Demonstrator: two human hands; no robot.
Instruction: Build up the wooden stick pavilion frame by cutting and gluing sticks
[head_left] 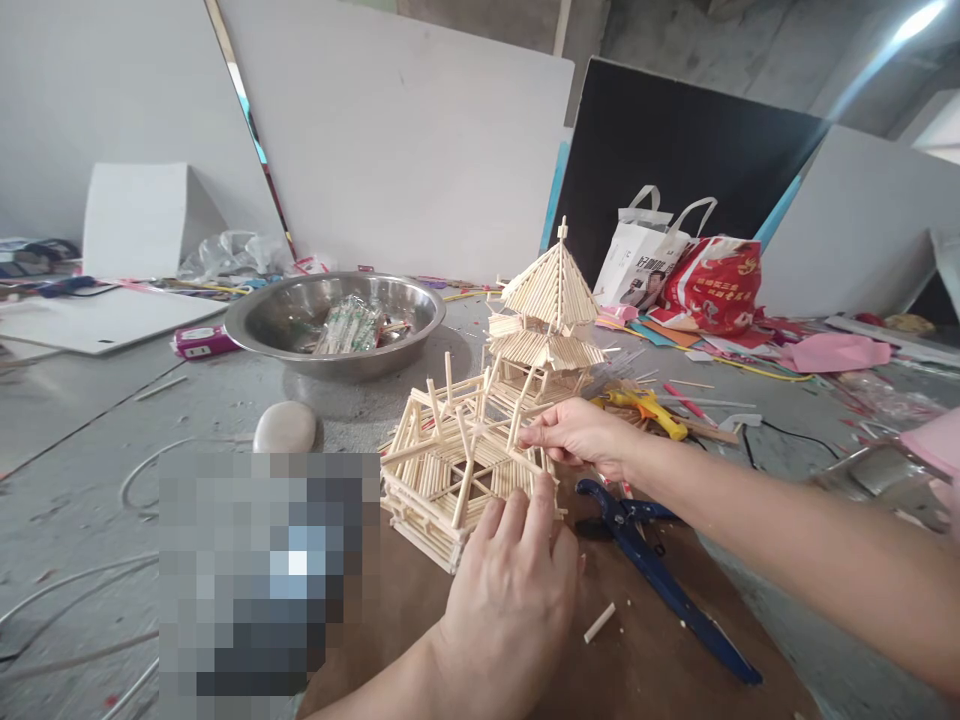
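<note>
A many-sided model [431, 480] built of thin wooden sticks stands on a brown board [645, 640], with several posts rising from its deck. My right hand [581, 435] pinches a wooden stick [517, 425] at the model's right side. At the near right edge, my left hand [517, 580] bends its fingers over the model's rim; its thumb is hidden. Behind rises a stick tower [551, 330] with a pointed roof. Blue-handled cutters [660, 570] lie right of the hands, and a short stick piece [599, 622] rests on the board.
A steel basin [259, 335] holding plastic-wrapped packs is at the back left. Nearby are a round pale object [285, 428] and a purple box [202, 342]. A yellow glue gun [656, 410] lies on the right. Bags [712, 285] and coloured paper sit behind it. A blurred patch covers the lower left.
</note>
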